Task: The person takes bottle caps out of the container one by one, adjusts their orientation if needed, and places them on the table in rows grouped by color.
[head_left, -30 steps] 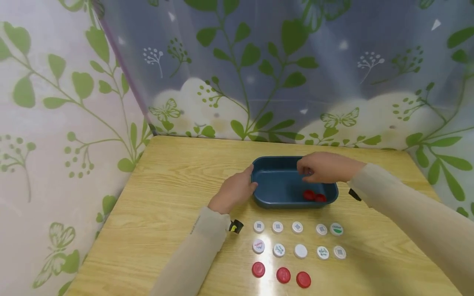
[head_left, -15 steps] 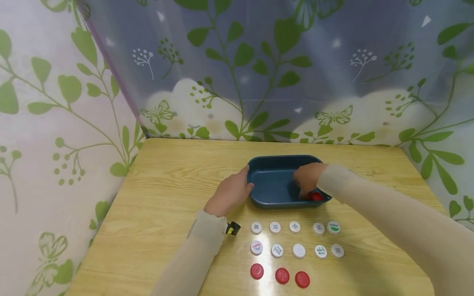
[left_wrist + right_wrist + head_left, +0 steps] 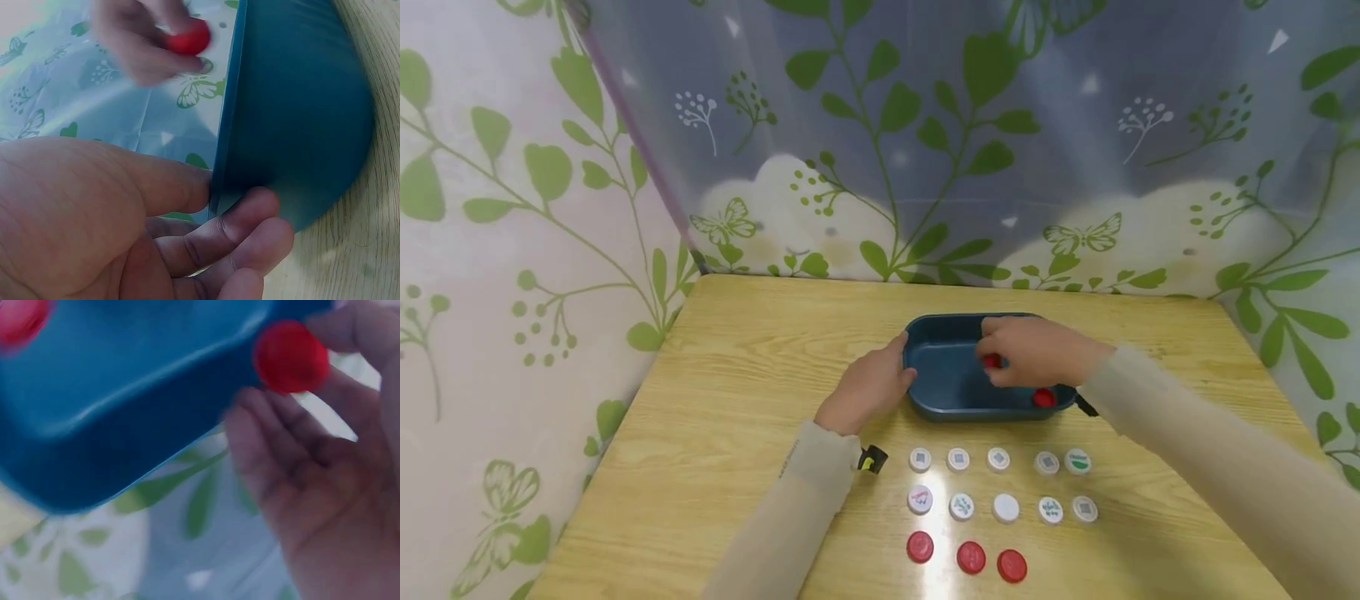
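Note:
A blue oblong plastic box (image 3: 951, 414) stands on the table, and my left hand (image 3: 867, 390) pinches its left rim between thumb and fingers. Over the box, my right hand (image 3: 1037, 348) pinches a red bottle cap (image 3: 291, 357) between thumb and finger. That held cap is partly covered by the fingers in the head view. One more red cap (image 3: 1043, 398) lies on the box floor near its right end. The left wrist view shows the box's outer wall (image 3: 300, 100) close to my left fingers.
In front of the box, white bottle caps (image 3: 961, 507) lie in two rows on the wooden table (image 3: 737, 400). Closer to me is a row of three red caps (image 3: 972, 557). A printed cloth (image 3: 820, 200) hangs behind the table.
My right hand reached down to the two red caps in the box, took hold of one and lifted it up and leftward. My left hand stays on the rim.

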A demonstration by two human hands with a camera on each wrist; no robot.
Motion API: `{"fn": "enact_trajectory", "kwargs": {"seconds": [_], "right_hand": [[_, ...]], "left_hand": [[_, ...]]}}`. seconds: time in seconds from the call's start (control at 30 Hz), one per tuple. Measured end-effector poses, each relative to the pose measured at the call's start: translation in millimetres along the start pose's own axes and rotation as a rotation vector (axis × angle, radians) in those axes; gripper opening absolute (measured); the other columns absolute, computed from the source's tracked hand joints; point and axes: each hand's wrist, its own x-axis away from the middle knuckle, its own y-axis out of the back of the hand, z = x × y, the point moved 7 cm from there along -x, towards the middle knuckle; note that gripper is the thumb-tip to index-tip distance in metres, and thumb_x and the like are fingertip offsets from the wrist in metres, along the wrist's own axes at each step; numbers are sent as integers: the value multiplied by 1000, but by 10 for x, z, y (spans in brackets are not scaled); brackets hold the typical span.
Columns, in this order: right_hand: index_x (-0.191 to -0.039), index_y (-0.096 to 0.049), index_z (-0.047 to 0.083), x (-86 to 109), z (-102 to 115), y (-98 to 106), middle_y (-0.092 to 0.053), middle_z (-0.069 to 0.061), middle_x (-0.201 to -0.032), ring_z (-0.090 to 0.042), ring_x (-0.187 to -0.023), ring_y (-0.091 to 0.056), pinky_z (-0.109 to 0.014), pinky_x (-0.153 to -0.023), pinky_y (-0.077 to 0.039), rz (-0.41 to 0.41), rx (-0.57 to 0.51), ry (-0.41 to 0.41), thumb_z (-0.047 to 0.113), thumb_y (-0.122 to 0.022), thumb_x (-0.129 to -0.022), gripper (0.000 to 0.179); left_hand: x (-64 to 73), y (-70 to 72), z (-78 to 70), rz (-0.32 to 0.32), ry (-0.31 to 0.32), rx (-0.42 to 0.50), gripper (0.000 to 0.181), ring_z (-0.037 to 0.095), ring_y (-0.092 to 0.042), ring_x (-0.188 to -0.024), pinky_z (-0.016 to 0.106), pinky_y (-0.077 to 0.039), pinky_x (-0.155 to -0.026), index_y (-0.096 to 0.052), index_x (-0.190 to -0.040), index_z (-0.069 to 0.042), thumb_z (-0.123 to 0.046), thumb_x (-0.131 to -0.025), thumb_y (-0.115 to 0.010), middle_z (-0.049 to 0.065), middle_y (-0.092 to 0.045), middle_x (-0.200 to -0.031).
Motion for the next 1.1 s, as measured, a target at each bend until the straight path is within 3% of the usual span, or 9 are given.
{"fn": "enact_trajectory", "kwargs": {"seconds": [0.1, 0.2, 0.3, 0.4, 0.57, 0.63, 0.7, 0.93, 1.1], "right_hand": [[-101, -76, 19, 202, 447, 106, -58, 6, -94, -7, -75, -50, -27, -68, -49, -232, 13, 149, 20, -77, -92, 9], [-100, -74, 23, 539, 787, 86, -60, 11, -98, -4, -80, -54, -24, -71, -52, -373, -32, 219, 21, -81, -89, 13], [-103, -72, 25, 910, 939, -81, -60, 14, -103, -3, -86, -56, -20, -75, -51, -442, -95, 213, 25, -82, -89, 17], [-104, -71, 28, 1248, 927, -349, -60, 17, -105, -2, -88, -57, -16, -77, -50, -461, -162, 133, 23, -86, -86, 24], [-104, -68, 36, 1658, 797, -950, -56, 24, -101, 0, -85, -54, -20, -73, -53, -263, -325, -133, 27, -85, -86, 26], [-106, -67, 37, 1749, 777, -1178, -55, 25, -100, 2, -85, -52, -22, -74, -54, -153, -394, -212, 37, -79, -92, 19], [-107, -67, 38, 1793, 779, -1332, -55, 26, -99, 3, -84, -51, -23, -74, -54, -96, -450, -247, 45, -75, -95, 16], [-105, -67, 39, 1823, 793, -1417, -55, 28, -98, 5, -82, -50, -22, -73, -53, -108, -444, -258, 46, -74, -95, 14], [-108, -67, 34, 1819, 761, -1463, -53, 27, -96, 4, -81, -48, -23, -73, -53, -40, -397, -331, 46, -78, -91, 23]], "left_hand": [[8, 7, 3, 4, -5, 3, 66, 15, -53, -57, 31, -43, -56, -28, -164, -8, -30, -108, -56, 1, -55, -66], [-1, 10, -14, 5, -6, 0, 66, 15, -54, -58, 32, -44, -57, -28, -164, -8, -30, -108, -56, 1, -56, -66], [-7, 5, -13, 9, 4, 2, 66, 15, -56, -62, 33, -46, -63, -27, -164, -9, -30, -108, -55, 1, -57, -68], [-11, -2, 0, 10, 19, 8, 66, 15, -57, -64, 34, -47, -66, -26, -164, -9, -31, -109, -54, 1, -58, -69], [-12, -6, 4, 14, 18, 10, 66, 16, -55, -60, 33, -44, -60, -26, -164, -9, -30, -109, -55, 0, -54, -67], [-9, -3, 6, 14, 16, 8, 66, 16, -54, -59, 33, -43, -58, -26, -164, -9, -30, -109, -54, 0, -53, -67], [-6, 5, 7, 10, 13, 4, 66, 16, -54, -59, 32, -43, -58, -26, -164, -9, -30, -109, -55, 0, -53, -67], [-2, 14, 6, 12, 13, 11, 66, 15, -49, -56, 31, -39, -55, -26, -164, -8, -29, -109, -55, 0, -51, -68], [-4, -7, 1, 16, 9, 9, 66, 14, -49, -55, 30, -39, -55, -26, -165, -9, -30, -109, -55, 0, -53, -69]]}}
